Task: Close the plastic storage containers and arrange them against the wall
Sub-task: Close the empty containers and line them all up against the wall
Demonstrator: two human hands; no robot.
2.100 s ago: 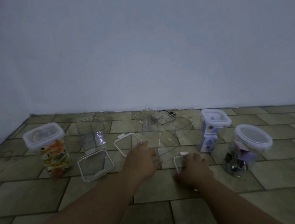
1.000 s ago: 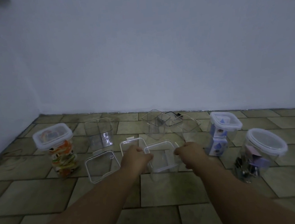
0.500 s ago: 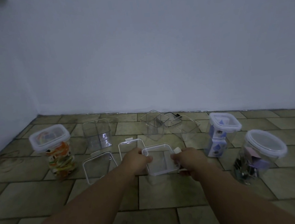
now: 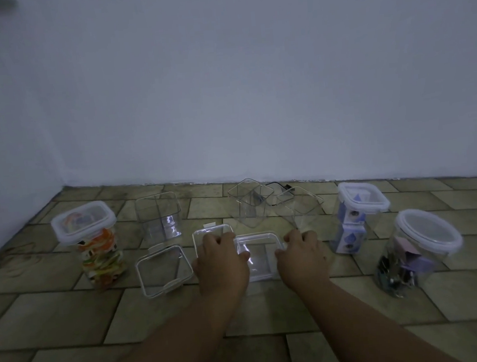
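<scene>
Between left hand (image 4: 223,264), right hand (image 4: 303,254): container (image 4: 259,255)

The left hand (image 4: 221,264) covers the near edge of a loose lid (image 4: 211,230). Together with the right hand (image 4: 301,254), it hides the sides of the lidded container (image 4: 259,254). Both forearms run off the bottom edge.

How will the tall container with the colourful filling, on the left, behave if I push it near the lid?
The tall container is narrow for its height, so a push near its lid would probably tip it rather than slide it. It looks packed full, so it is likely fairly heavy for its size.
</scene>
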